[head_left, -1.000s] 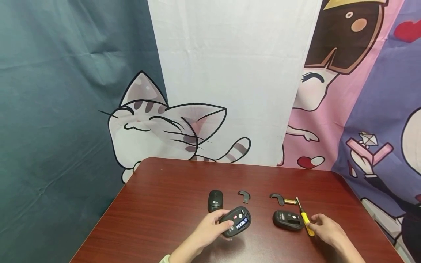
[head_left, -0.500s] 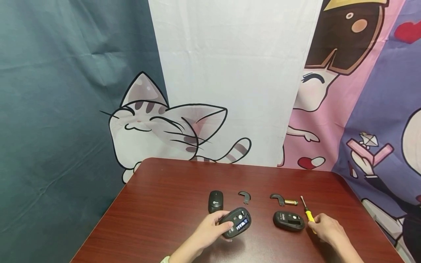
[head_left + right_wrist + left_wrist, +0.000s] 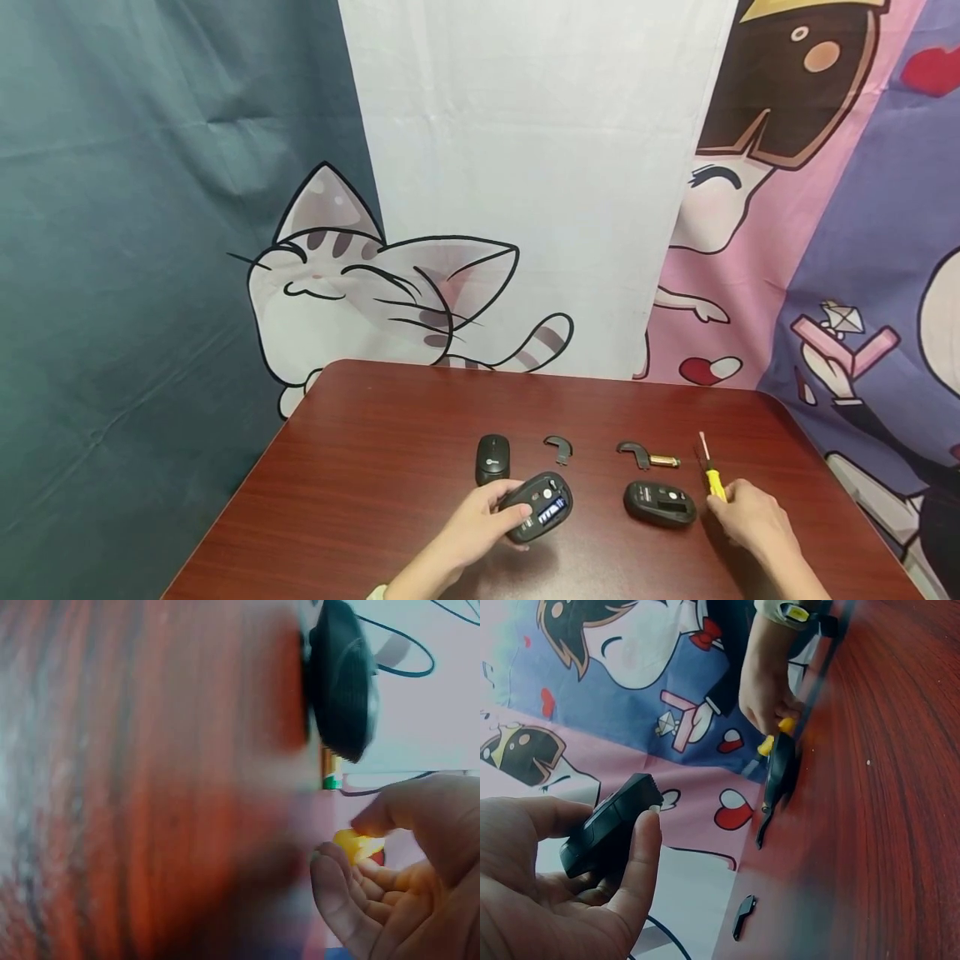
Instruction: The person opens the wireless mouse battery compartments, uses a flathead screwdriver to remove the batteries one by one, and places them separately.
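My left hand [image 3: 480,521] grips a black computer mouse [image 3: 542,508], its underside turned up and a battery [image 3: 552,510] visible in its bay. In the left wrist view the same mouse [image 3: 615,823] is seen edge-on between thumb and fingers. On the right, my right hand [image 3: 753,521] pinches the yellow handle of a screwdriver [image 3: 715,482], shaft pointing away from me. Just left of that hand a second mouse [image 3: 660,504] lies upside down with its bay uncovered. In the right wrist view the yellow handle [image 3: 352,844] shows between thumb and fingers.
A third mouse [image 3: 492,458] lies upright behind my left hand. Farther back are a curved black battery cover [image 3: 558,448] and another cover [image 3: 634,453] beside a loose battery [image 3: 664,461]. The brown table [image 3: 360,483] ends at a printed curtain [image 3: 525,167].
The screwdriver has moved right, away from the second mouse and the loose battery, and its shaft stands straighter. My right hand has shifted slightly right with it. The left hand stays nearly still.
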Action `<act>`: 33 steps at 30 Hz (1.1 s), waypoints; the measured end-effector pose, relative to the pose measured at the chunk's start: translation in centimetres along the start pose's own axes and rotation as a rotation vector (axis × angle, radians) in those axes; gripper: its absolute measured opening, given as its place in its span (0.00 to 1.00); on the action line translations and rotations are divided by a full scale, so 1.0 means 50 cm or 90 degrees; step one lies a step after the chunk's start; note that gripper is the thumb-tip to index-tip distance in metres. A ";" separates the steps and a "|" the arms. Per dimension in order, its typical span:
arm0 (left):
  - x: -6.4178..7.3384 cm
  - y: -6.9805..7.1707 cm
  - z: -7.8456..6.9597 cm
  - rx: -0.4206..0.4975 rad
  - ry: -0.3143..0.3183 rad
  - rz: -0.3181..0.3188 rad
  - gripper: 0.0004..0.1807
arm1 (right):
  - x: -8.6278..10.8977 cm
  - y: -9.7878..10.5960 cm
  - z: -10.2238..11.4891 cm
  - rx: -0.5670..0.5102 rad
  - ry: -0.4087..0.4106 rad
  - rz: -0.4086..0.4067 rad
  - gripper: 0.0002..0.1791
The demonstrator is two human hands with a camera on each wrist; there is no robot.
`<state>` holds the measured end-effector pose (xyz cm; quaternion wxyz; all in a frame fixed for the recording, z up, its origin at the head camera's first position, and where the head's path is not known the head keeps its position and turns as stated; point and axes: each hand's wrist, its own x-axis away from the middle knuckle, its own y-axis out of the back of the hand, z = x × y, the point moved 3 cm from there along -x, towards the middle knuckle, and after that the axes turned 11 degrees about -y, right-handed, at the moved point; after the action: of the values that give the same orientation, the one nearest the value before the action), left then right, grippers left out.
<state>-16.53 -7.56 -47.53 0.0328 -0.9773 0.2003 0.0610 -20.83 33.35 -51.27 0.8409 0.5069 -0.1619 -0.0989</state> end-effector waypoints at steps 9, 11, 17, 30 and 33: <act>-0.004 0.002 0.000 -0.012 -0.017 -0.001 0.20 | 0.044 0.058 0.037 -0.097 -0.010 -0.129 0.18; -0.004 0.002 -0.001 -0.017 -0.020 -0.002 0.20 | 0.059 0.068 0.047 -0.110 0.001 -0.152 0.19; -0.005 0.001 -0.004 -0.006 -0.019 -0.001 0.20 | 0.107 0.094 0.074 -0.155 0.047 -0.228 0.17; -0.011 -0.002 -0.006 -0.004 -0.023 -0.010 0.18 | 0.191 0.135 0.129 -0.219 0.055 -0.258 0.18; -0.011 -0.004 -0.009 -0.003 -0.027 -0.010 0.19 | 0.202 0.139 0.135 -0.230 0.042 -0.234 0.20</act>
<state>-16.91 -7.18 -47.01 0.0353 -0.9774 0.1919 0.0818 -13.96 27.73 -40.47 0.8903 0.3725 -0.0192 -0.2610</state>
